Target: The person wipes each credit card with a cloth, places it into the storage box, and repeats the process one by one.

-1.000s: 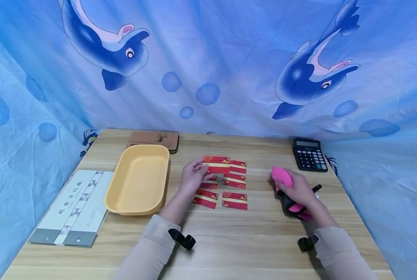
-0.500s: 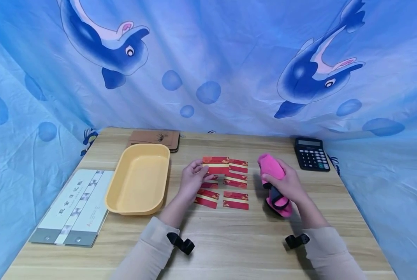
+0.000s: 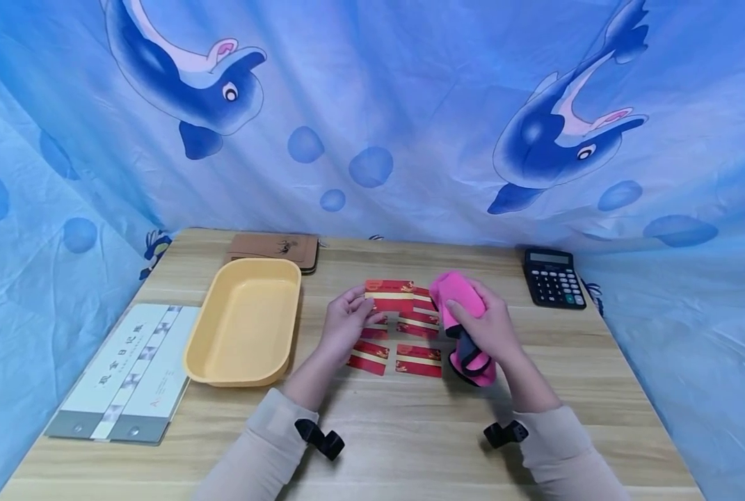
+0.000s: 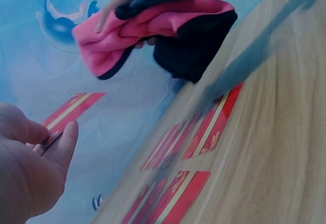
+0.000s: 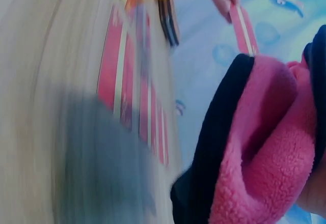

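Observation:
My left hand (image 3: pixel 342 323) pinches a red card (image 3: pixel 392 295) with a gold stripe between thumb and fingers, raised above the table. Below it several similar red cards (image 3: pixel 419 361) lie flat in rows, partly hidden by the hand and the raised card. My right hand (image 3: pixel 491 327) grips a bunched pink fleecy cloth item (image 3: pixel 457 300) with black edging and a dark strap, just right of the cards. In the left wrist view its dark backing (image 4: pixel 191 48) shows; the right wrist view shows its pink fleece (image 5: pixel 277 152) folded over. Its exact kind is unclear.
To the left stand a yellow plastic tray (image 3: pixel 293 327) and a white-and-grey folder (image 3: pixel 122 376). A brown zipped wallet (image 3: pixel 272 247) lies behind the tray. At the back right is a black calculator (image 3: pixel 555 278). A blue dolphin-print curtain (image 3: pixel 372 104) surrounds the wooden table (image 3: pixel 397 438).
My right hand has moved left with the pink cloth item, from the table's right side to beside the cards. My left hand still holds its card in nearly the same place.

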`<state>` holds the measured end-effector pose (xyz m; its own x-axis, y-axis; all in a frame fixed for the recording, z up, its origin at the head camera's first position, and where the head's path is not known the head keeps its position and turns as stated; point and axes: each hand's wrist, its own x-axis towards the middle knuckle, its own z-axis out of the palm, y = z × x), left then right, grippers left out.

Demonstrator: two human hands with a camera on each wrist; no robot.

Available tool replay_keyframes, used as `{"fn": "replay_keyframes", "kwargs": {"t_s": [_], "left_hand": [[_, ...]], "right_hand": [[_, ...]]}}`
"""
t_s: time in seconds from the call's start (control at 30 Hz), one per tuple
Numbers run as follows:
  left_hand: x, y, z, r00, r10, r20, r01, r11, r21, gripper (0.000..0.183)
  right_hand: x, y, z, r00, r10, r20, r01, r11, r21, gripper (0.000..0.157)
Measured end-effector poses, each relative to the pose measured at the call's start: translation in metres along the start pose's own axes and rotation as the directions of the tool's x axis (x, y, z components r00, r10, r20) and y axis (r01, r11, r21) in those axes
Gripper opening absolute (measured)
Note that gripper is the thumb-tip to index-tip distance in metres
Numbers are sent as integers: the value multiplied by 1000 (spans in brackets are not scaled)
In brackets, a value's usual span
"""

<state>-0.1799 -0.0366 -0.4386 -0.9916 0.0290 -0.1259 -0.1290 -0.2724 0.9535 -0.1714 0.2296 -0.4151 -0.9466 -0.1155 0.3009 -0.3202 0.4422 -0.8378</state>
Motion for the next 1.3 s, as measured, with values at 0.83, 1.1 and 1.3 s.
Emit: {"fn": "replay_keyframes", "kwargs": {"t_s": [0.83,1.1,1.3], "left_hand": [[-14,-3,24,995,92,-44,-92,996,-11,39],[-18,3,31,995,91,-29,-92,996,-17,40],[-22,1,35,993,105,63,-107,994,31,39]], "right_hand": [[2,-20,33,1000,23,10,-22,997,-68,47],[6,-30,40,985,-143,-95,114,959,-258,43],[4,-35,54,963,-244,-111,166,867,-471,41]]}}
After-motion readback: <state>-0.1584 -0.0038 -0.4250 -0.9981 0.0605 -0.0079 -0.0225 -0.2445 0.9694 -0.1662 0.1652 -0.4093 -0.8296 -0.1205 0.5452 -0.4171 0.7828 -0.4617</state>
